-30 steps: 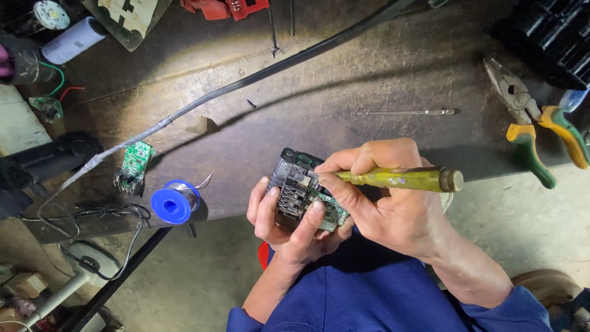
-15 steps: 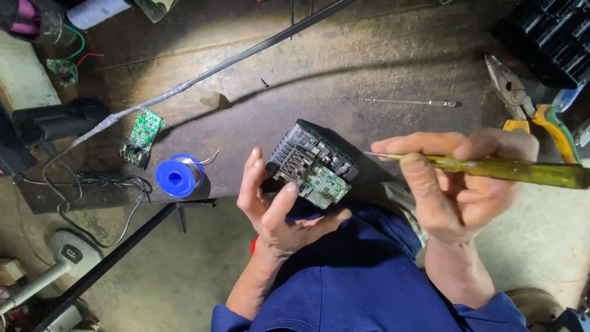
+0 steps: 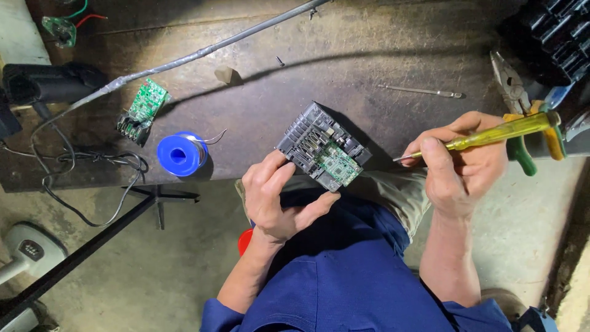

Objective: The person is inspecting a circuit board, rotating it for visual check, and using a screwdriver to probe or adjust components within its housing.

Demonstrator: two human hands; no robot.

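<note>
My left hand (image 3: 275, 195) grips a black plastic module (image 3: 322, 146) with a green circuit board set in its face, holding it above my lap at the bench's front edge. My right hand (image 3: 462, 165) is closed around a screwdriver with a yellow translucent handle (image 3: 499, 131). Its thin metal tip points left, a short gap away from the module's right corner and not touching it.
On the dark workbench (image 3: 344, 80) lie a blue solder spool (image 3: 179, 154), a loose green circuit board (image 3: 144, 108), a thin metal rod (image 3: 420, 91), pliers with green and yellow handles (image 3: 520, 104), a taped cable (image 3: 184, 60) and black cords (image 3: 80, 161).
The screwdriver tip has come off the module and my right hand has drawn away to the right. My left hand has turned the module and kept hold of it.
</note>
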